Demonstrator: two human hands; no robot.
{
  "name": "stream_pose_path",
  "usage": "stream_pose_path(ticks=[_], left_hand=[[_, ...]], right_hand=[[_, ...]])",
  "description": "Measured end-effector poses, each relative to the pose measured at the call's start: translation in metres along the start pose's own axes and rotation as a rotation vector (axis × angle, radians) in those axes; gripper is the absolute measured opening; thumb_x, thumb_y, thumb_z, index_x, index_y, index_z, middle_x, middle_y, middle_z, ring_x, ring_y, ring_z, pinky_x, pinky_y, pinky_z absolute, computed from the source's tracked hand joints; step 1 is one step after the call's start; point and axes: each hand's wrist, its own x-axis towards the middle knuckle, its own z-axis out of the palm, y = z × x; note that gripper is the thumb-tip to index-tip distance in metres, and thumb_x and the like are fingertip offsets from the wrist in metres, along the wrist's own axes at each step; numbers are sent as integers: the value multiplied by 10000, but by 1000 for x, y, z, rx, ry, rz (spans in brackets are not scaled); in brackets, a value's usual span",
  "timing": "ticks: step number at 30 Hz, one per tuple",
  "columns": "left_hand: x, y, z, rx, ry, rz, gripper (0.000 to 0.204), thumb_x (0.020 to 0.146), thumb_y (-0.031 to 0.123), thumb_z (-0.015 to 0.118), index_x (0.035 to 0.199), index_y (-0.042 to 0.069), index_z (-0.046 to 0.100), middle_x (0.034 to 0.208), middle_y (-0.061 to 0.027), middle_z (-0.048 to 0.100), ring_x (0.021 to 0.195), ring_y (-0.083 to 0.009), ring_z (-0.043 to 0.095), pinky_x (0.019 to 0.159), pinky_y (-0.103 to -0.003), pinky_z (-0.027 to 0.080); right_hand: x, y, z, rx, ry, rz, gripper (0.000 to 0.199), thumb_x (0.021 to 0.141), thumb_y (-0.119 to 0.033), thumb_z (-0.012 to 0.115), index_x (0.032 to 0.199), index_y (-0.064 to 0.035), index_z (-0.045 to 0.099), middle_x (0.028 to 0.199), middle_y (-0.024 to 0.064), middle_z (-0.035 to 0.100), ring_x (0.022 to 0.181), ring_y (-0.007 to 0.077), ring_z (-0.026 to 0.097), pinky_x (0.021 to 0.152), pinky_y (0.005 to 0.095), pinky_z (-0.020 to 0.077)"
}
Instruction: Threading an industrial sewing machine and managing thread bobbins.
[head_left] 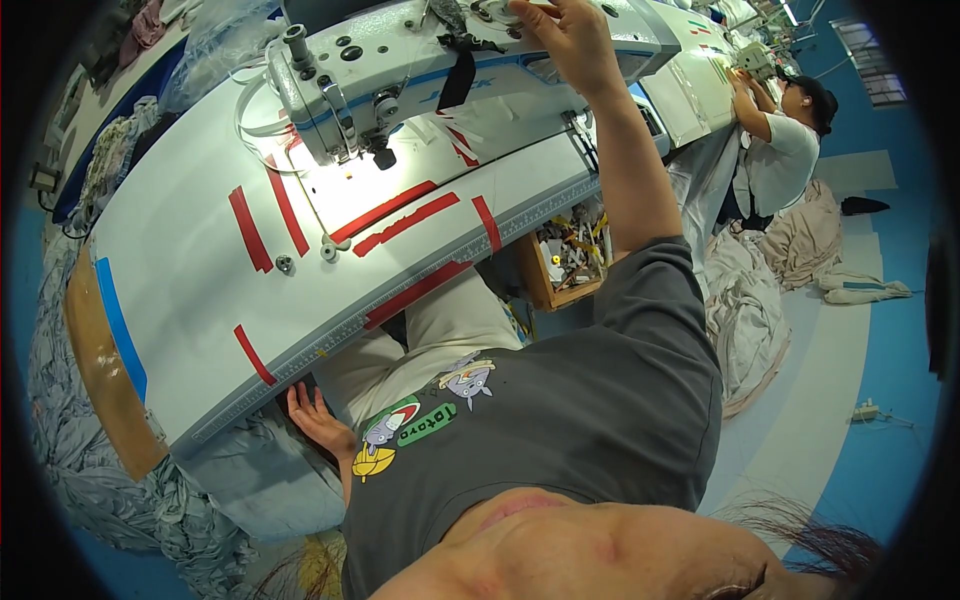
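Observation:
My right hand reaches up to the top of the white sewing machine, its bent fingers beside a round metal part there. The upper frame edge cuts off part of this hand, and I cannot make out what lies between the fingertips. A strip of black cloth hangs down the machine's front. Under its lit needle area, white thread or strips lie on the table. My left hand is low at the front edge of the white sewing table, near my leg, its fingers apart and holding nothing.
Red tape strips and a ruler edge mark the tabletop. A small metal knob stands on it. Below is a wooden drawer of small parts. Cloth heaps lie leftward; another person works at the right.

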Motion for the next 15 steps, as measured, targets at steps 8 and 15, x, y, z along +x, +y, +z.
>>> stream_pose_path(ticks=[8, 15], left_hand=[[4, -1, 1, -24, -8, -42, 466, 963, 353, 238, 1275, 19, 324, 1315, -116, 353, 1217, -241, 365, 993, -411, 302], [3, -6, -4, -3, -55, -44, 438, 964, 314, 280, 1273, 10, 340, 1302, -127, 361, 1205, -254, 389, 968, -403, 339]], right_hand=[[-9, 17, 5, 5, 82, -378, 140, 882, -114, 569, 944, 11, 582, 1113, 129, 575, 851, 136, 566, 706, 230, 471], [-11, 22, 11, -10, 108, -513, 119, 866, -78, 580, 956, 0, 578, 1139, 136, 565, 904, 169, 572, 756, 244, 473]])
